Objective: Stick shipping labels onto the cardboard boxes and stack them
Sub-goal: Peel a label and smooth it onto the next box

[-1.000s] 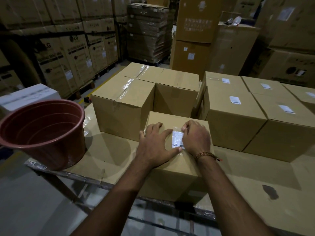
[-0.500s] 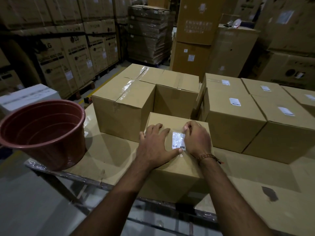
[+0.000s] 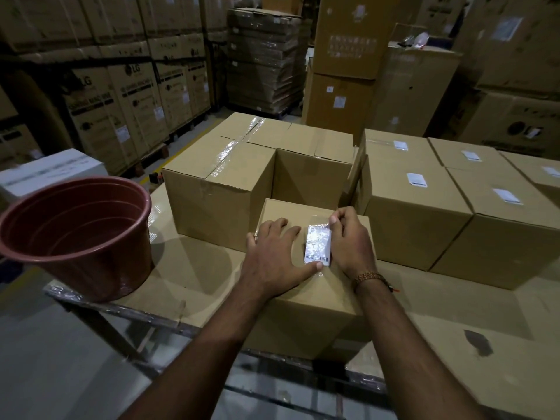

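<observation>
**packer_dan:** what's changed in the last second? The label (image 3: 317, 244) now lies flatter on the small box (image 3: 306, 268) at the table's (image 3: 194, 268) front edge.

**boxlurker:** yep. Left hand (image 3: 274, 253) is spread flat, thumb pinning the label's bottom. Right hand (image 3: 348, 241), fingers curled, presses its right edge. Nearly stuck; stacking comes next, I guess.

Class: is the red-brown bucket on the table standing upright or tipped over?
Upright. The bucket stands on its base on the table, its open mouth facing up.
</observation>
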The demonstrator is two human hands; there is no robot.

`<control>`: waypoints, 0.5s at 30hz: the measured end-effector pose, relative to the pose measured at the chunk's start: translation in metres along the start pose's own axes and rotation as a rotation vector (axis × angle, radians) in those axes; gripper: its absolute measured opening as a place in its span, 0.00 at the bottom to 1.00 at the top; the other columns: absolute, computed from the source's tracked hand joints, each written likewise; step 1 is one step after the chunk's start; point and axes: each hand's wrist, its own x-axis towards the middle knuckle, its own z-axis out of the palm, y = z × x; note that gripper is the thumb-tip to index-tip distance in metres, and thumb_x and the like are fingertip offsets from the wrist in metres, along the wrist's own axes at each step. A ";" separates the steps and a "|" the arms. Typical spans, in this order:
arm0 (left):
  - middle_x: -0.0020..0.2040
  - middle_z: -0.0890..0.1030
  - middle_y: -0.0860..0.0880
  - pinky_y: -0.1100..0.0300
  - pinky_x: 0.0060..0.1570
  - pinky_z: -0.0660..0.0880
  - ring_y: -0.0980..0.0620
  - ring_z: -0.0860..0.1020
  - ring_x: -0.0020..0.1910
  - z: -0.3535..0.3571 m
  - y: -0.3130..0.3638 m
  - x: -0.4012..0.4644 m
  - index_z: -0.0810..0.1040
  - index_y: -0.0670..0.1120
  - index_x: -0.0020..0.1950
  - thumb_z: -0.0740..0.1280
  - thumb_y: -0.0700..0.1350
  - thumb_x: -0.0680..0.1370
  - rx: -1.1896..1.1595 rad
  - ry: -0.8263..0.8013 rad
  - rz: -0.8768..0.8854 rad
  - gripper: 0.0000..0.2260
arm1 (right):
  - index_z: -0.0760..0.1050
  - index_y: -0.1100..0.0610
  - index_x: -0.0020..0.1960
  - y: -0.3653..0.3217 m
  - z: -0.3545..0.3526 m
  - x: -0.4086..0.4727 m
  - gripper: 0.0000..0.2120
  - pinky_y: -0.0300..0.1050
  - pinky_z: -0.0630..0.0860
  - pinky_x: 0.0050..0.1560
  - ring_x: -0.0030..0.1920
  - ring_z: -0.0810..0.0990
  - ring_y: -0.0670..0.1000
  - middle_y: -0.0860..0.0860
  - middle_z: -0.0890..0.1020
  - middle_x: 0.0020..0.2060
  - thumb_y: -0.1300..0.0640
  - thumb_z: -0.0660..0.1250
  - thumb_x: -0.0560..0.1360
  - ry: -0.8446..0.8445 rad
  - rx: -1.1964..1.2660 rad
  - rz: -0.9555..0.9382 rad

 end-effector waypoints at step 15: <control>0.81 0.63 0.52 0.37 0.73 0.62 0.50 0.59 0.79 -0.002 0.000 -0.002 0.65 0.56 0.81 0.58 0.80 0.71 -0.022 0.015 -0.003 0.44 | 0.69 0.43 0.74 0.007 -0.031 -0.033 0.33 0.39 0.79 0.44 0.48 0.83 0.45 0.46 0.86 0.54 0.55 0.80 0.75 -0.323 0.194 0.087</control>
